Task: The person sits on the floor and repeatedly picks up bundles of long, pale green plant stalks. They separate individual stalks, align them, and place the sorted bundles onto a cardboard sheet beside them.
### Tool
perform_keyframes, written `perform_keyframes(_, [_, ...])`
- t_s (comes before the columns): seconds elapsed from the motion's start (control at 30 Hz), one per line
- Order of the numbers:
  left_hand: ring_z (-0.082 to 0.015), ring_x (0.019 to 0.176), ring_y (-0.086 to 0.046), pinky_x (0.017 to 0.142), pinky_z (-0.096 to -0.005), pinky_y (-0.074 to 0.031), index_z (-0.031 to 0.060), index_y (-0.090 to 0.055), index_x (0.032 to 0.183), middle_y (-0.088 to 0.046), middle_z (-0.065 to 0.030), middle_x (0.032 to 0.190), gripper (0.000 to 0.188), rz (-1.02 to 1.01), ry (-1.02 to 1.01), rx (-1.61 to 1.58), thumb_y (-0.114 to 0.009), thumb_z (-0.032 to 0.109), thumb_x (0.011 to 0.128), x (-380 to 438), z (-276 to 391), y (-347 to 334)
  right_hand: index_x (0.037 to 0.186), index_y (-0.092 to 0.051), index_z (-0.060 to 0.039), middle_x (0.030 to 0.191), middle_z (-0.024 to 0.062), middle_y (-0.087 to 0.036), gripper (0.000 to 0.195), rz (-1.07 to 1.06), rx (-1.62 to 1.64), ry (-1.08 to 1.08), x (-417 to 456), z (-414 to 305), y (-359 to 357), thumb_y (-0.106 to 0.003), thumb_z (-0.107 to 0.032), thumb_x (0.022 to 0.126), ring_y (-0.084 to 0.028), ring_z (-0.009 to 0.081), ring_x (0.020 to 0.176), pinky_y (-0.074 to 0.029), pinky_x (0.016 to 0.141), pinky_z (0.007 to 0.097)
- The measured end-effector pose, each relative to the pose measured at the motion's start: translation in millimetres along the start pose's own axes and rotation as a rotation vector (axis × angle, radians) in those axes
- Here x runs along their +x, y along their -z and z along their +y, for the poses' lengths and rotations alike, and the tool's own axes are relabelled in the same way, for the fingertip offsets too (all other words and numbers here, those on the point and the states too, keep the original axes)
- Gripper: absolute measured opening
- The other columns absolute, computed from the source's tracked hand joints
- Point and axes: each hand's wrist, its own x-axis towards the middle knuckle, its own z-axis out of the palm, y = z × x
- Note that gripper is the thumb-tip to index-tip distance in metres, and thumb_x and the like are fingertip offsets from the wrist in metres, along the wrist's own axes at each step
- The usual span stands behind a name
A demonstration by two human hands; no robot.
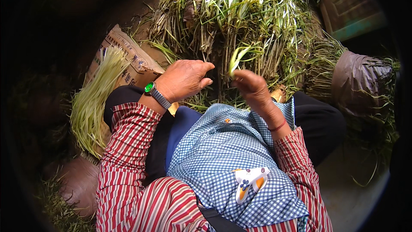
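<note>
My left hand [183, 79], with a watch [157, 95] on its wrist, is held palm down above my lap. Its thumb and forefinger are apart with nothing visible between them; the other fingers are hidden. A little to the right, my right hand [252, 88] pinches a few bent green leaves [239, 58] that stick up past its fingertips. Beyond both hands rises a big heap of chive-like plants [257, 16], green leaves on top and brown stalk ends towards me. A bundle of trimmed, pale chive-like stalks [96, 100] lies to my left on a printed brown paper sack [128, 53].
A bunch of stalks [318, 67] wrapped in dull plastic [357, 83] lies at right. Another plastic wrap [79, 183] with greens is at lower left. A wooden panel with a green edge [352, 9] stands at upper right. A checked apron [225, 145] covers my lap.
</note>
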Motion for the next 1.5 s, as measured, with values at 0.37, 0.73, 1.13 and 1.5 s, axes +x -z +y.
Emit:
perform_keyframes(0.37, [-0.0326, 0.093, -0.066, 0.08, -0.0408, -0.055, 0.0049, -0.059, 0.123, -0.067, -0.0123, 0.106, 0.041, 0.082, 0.057, 0.034, -0.069, 0.023, 0.088, -9, 10, 18, 0.108, -0.07, -0.0064, 0.1, 0.0119, -0.072, 0.017, 0.027, -0.448, -0.225, 55, 39, -2, -0.065, -0.012, 0.093, -0.07, 0.0236, 0.084, -0.056, 0.074, 0.0331])
perform_keyframes(0.73, [-0.0326, 0.092, -0.064, 0.078, -0.0416, -0.054, 0.0035, -0.059, 0.121, -0.065, -0.0122, 0.099, 0.04, -0.002, 0.093, 0.012, -0.07, 0.019, 0.086, 6, 13, 19, 0.093, -0.062, -0.0006, 0.091, 0.0176, -0.069, 0.032, 0.281, -0.508, -0.653, 136, 127, -12, -0.068, -0.032, 0.087, -0.066, 0.033, 0.082, -0.05, 0.074, 0.0461])
perform_keyframes(1.13, [-0.0317, 0.093, -0.065, 0.078, -0.0421, -0.053, 0.0036, -0.059, 0.12, -0.066, -0.012, 0.1, 0.038, -0.011, 0.055, -0.006, -0.069, 0.021, 0.087, 16, 3, 21, 0.09, -0.065, -0.0001, 0.075, -0.0016, -0.062, 0.017, 0.513, 0.31, -0.29, 130, 62, 48, -0.062, -0.015, 0.097, -0.053, 0.0044, 0.067, -0.045, 0.06, 0.022])
perform_keyframes(1.5, [-0.0309, 0.093, -0.065, 0.078, -0.0423, -0.054, 0.0047, -0.059, 0.121, -0.066, -0.0117, 0.099, 0.038, -0.008, 0.068, 0.014, -0.068, 0.022, 0.088, 9, -2, 15, 0.105, -0.065, -0.0051, 0.098, 0.0119, -0.069, 0.017, 0.529, -0.512, -0.189, 113, 94, 32, -0.064, -0.015, 0.091, -0.067, 0.0303, 0.087, -0.053, 0.078, 0.0382])
